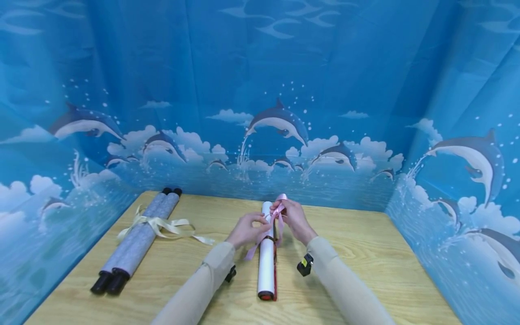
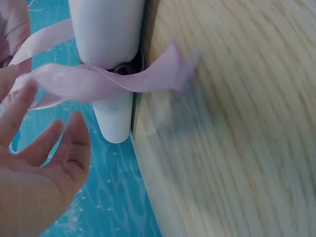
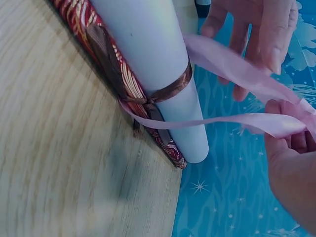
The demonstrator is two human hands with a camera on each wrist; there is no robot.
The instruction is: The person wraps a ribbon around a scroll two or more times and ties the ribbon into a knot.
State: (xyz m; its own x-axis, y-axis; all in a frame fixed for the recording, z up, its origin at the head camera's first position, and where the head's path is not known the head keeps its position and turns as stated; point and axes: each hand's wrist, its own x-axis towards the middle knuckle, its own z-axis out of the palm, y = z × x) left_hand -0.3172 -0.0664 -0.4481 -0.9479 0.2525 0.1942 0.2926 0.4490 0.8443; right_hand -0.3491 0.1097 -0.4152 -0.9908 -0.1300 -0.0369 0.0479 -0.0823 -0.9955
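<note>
A white rolled scroll (image 1: pixel 266 266) lies lengthwise on the table, a brown band (image 3: pixel 173 88) around it. Along its right side runs a red-and-gold patterned strip (image 3: pixel 129 74). Pink ribbon (image 2: pixel 74 81) passes around the roll near its far part, with loose ends hanging at both sides. My right hand (image 1: pixel 298 221) pinches a raised part of the ribbon between thumb and fingers, just right of the roll. Across from it, my left hand (image 1: pixel 249 229) has its fingers loosely spread, fingertips right at the ribbon.
At the left lie two grey rolls (image 1: pixel 134 246) with black ends, tied together by a cream ribbon bow (image 1: pixel 156 224). The wooden table (image 1: pixel 357 271) meets a blue dolphin-print curtain (image 1: pixel 219 180) at its back and sides.
</note>
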